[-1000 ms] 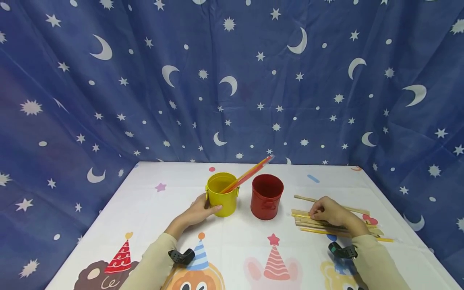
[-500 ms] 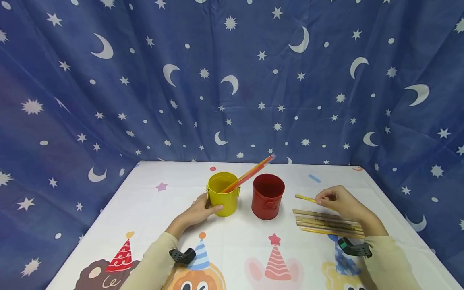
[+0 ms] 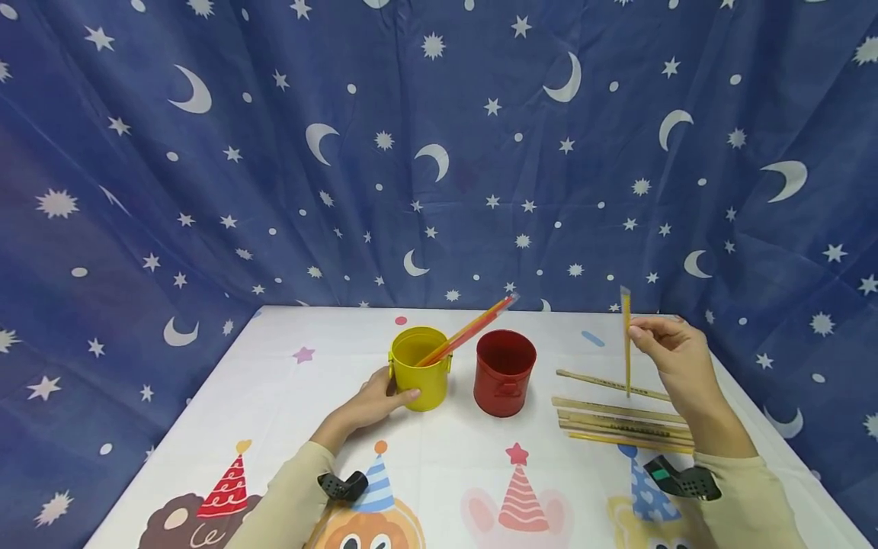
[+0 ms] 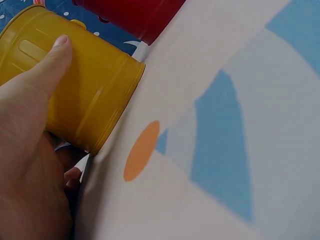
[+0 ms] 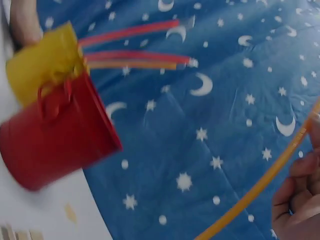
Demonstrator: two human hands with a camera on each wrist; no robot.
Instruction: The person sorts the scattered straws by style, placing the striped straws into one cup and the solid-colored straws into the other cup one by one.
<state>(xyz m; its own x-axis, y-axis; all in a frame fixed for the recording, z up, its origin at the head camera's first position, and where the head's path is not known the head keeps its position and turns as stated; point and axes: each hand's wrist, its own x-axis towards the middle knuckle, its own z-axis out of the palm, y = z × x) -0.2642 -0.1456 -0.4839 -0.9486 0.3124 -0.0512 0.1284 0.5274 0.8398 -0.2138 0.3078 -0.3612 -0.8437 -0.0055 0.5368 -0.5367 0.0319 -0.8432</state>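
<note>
cream sleeves are sitting nearest to me, each with a dark wrist camera strapped on, over a white party-print tablecloth (image 3: pixel 439 488). going outward, at about 10 o'clock from table centre, my left hand (image 3: pixel 370 402) is curling round the yellow bucket (image 3: pixel 420 367), thumb pressing flat on its ribbed side, as the left wrist view is showing. at about 3 o'clock a row of wrapped straws (image 3: pixel 627 427) is lying flat, long axes running roughly 9 to 3 o'clock, close together and mostly parallel.

just beyond them my right hand (image 3: pixel 675 358) is pinching a single yellow straw (image 3: pixel 626 343) between thumb and fingertips, clear of the table. that straw's long axis is standing nearly upright, 12 to 6 o'clock, with its lower end hanging over the loose row. the right wrist view is showing it crossing in front of the blue cloth, fingers closing on it at the frame's edge.

from that held straw, the red bucket (image 3: pixel 505 370) is lying at about 9 o'clock, the nearer of the two, and the yellow bucket is sitting just beyond it in the same direction, the two close but apart. the right hand is the only one nearer to the red bucket; the left is already occupied. three straws (image 3: pixel 473 328) are already leaning out of the yellow bucket toward 2 o'clock.

farthest back, a blue star-and-moon backdrop (image 3: pixel 439 152) is hanging behind everything.
</note>
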